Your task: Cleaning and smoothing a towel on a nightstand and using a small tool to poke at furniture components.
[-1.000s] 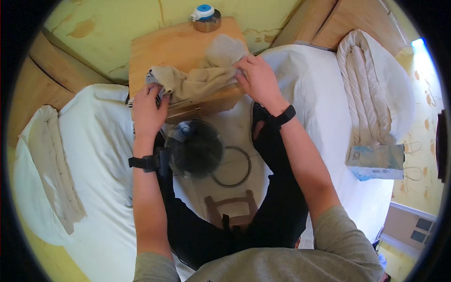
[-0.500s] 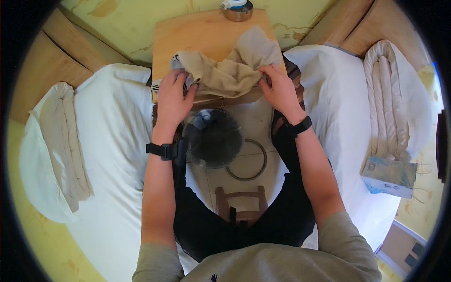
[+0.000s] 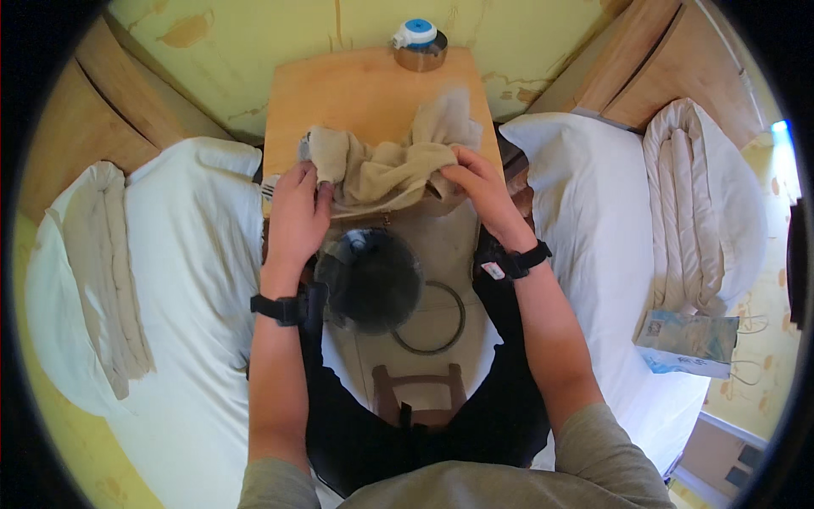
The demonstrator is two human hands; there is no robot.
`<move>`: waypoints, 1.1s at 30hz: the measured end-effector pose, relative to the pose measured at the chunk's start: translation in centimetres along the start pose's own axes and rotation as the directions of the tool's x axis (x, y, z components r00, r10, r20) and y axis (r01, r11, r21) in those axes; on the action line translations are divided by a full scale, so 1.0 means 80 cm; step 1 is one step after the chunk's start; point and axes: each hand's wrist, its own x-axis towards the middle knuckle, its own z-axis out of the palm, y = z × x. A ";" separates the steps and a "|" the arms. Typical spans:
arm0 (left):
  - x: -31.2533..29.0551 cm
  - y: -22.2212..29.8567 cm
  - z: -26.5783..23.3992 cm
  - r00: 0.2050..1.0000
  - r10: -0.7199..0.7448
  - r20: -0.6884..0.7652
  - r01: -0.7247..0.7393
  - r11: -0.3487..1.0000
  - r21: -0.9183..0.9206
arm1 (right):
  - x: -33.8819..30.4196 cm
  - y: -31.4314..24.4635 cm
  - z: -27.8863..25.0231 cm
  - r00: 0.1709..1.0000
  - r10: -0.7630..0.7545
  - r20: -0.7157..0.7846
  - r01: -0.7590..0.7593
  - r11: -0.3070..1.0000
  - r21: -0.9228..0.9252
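A crumpled beige cloth (image 3: pixel 381 174) lies in folds across the near edge of the small wooden table (image 3: pixel 356 89). Its right end is bunched up higher, and a dark-and-white patch shows at its left end. My left hand (image 3: pixel 297 212) is closed on the left end, thumb on the near side. At the right, my right hand (image 3: pixel 485 191) pinches the cloth between thumb and fingers. Both forearms reach forward, a black band on each wrist. Below the cloth, between my legs, is a dark round bucket (image 3: pixel 373 284).
A round metal tin (image 3: pixel 421 58) with a blue-and-white object on top stands at the table's far edge. White-covered beds (image 3: pixel 191 254) flank me. A paper bag (image 3: pixel 688 339) sits on the right bed. A hose loop (image 3: pixel 462 321) and brown stool (image 3: pixel 415 382) are below.
The whole view has shifted, so the table and cloth appear lower. My right hand has moved slightly inward on the cloth. Both hands keep their hold.
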 end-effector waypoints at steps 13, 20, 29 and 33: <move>0.006 -0.026 -0.036 0.749 -0.662 0.006 0.241 0.264 -0.934 | 0.018 0.006 -0.010 0.734 -0.365 -0.573 0.332 0.929 -0.167; 0.003 -0.051 -0.031 0.685 -0.728 -0.006 0.034 0.041 -0.999 | 0.020 0.008 -0.041 0.593 -0.468 -0.655 0.321 0.884 -0.341; 0.008 -0.012 -0.019 0.851 -0.477 -0.220 0.365 0.838 -0.405 | -0.010 -0.010 -0.004 0.813 -0.526 0.252 0.437 0.263 -0.860; 0.001 -0.002 -0.015 0.997 -0.080 0.002 0.079 0.983 0.167 | -0.009 -0.002 -0.026 0.851 -0.484 0.205 0.415 0.380 -0.827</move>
